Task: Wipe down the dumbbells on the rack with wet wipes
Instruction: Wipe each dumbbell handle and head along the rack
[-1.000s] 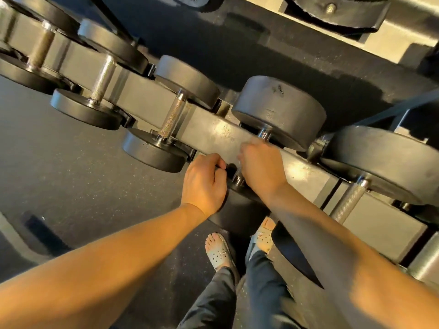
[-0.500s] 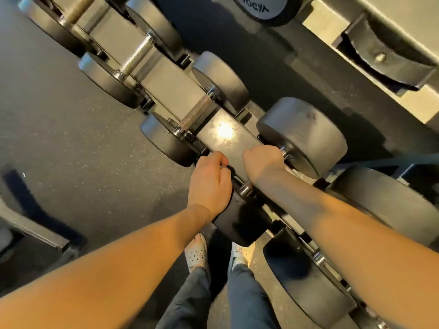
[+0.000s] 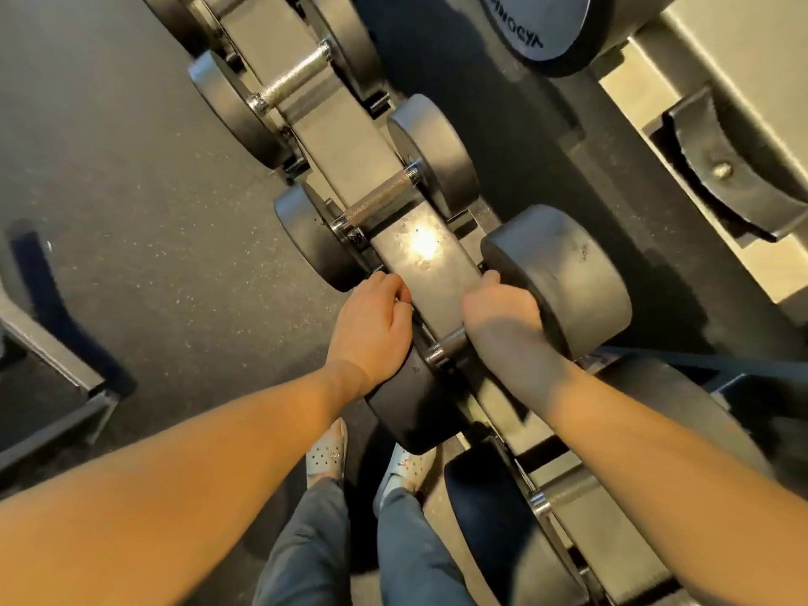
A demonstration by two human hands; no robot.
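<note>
A black dumbbell lies across the grey rack, its far head behind the rail and its near head in front. My right hand is curled round the chrome handle, close to the far head. My left hand sits on top of the near head, and its fingers curl down over the head's rim beside the rail. No wet wipe shows in either hand; the palms are hidden.
Smaller dumbbells sit further up the rack, and a larger one lies at lower right. My feet stand below the rack on dark rubber floor. A metal frame stands at left, and a big weight plate is at the top.
The view has swung, so the rack now runs steeply up the frame. My hands have spread apart: the right has slid along the handle toward the far head.
</note>
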